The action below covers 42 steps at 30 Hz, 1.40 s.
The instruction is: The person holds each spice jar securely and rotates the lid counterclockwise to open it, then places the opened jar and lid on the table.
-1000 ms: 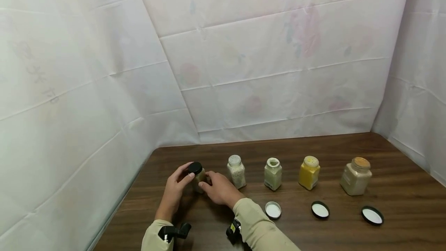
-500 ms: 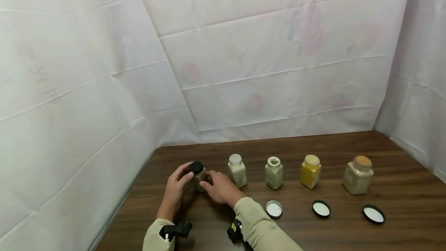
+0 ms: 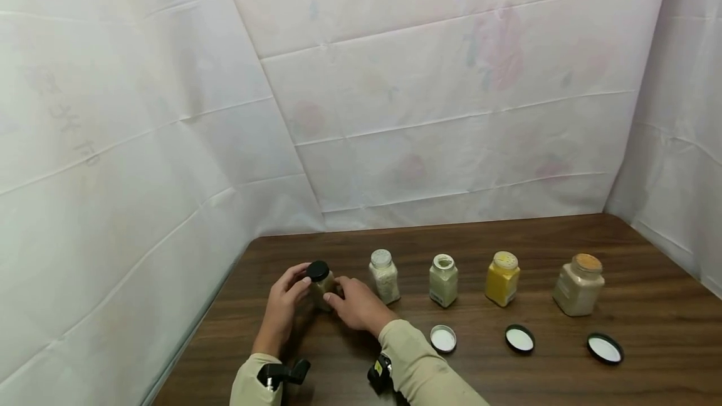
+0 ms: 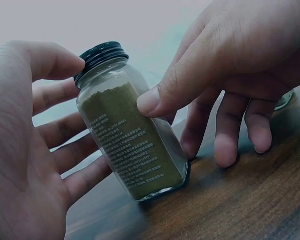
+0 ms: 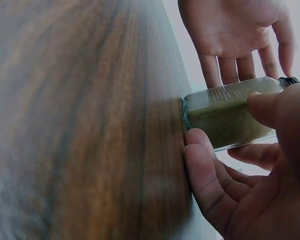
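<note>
A glass spice jar (image 3: 324,292) of greenish-brown powder stands on the wooden table, its black lid (image 4: 102,56) on. My left hand (image 3: 279,309) is at the jar's left, thumb and forefinger pinching the lid; the other fingers spread behind the glass, as the left wrist view shows. From the right, my right hand (image 3: 360,309) grips the jar body, its thumb pressed on the front of the glass. In the right wrist view, that hand's lower fingers (image 5: 202,160) rest by the jar's base at the tabletop.
Right of my hands stand several lidless jars: a white-topped one (image 3: 384,277), a pale green one (image 3: 443,284), a yellow one (image 3: 502,279) and a wider orange-topped one (image 3: 578,287). Three upturned lids lie before them: left (image 3: 443,339), middle (image 3: 519,339), right (image 3: 605,349). White sheeting (image 3: 451,111) hangs behind.
Both hands keep their places on the jar, with barely any movement. The whole head view has shifted very slightly.
</note>
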Motion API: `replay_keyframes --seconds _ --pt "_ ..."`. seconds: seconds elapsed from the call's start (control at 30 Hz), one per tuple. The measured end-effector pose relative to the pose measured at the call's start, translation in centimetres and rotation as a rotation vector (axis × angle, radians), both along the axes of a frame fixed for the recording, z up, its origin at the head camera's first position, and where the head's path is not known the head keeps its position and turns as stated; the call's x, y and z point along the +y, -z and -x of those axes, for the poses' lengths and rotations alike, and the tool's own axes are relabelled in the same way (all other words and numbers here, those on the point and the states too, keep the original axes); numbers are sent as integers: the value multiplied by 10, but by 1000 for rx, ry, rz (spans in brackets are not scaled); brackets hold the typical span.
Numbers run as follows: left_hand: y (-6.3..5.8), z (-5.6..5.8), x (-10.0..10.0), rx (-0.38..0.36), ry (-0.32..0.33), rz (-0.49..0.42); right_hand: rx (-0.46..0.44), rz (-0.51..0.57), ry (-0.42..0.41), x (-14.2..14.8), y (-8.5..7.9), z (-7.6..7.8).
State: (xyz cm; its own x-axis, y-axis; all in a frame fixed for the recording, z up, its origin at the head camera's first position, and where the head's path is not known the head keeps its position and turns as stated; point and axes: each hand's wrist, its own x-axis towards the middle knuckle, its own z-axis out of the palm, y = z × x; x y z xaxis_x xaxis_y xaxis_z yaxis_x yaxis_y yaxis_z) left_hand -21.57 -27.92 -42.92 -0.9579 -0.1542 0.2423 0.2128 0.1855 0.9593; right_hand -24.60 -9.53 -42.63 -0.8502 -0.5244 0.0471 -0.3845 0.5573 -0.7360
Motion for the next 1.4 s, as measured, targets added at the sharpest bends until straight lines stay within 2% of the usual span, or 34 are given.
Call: replay_keyframes --seconds 0.3,0.63,0.9,1.17,1.4 --pt "-1 -2 0 -4 -17 -10 12 4 -1 0 -2 -2" --pt "1 0 0 22 -1 -3 20 -2 1 2 -2 -1" --pt "3 0 -1 49 45 3 7 -2 -3 2 -3 -2" --pt "4 0 -3 35 97 41 17 -2 -1 2 -3 -1" --pt "3 0 -2 29 73 48 -2 9 -10 3 -3 -1"
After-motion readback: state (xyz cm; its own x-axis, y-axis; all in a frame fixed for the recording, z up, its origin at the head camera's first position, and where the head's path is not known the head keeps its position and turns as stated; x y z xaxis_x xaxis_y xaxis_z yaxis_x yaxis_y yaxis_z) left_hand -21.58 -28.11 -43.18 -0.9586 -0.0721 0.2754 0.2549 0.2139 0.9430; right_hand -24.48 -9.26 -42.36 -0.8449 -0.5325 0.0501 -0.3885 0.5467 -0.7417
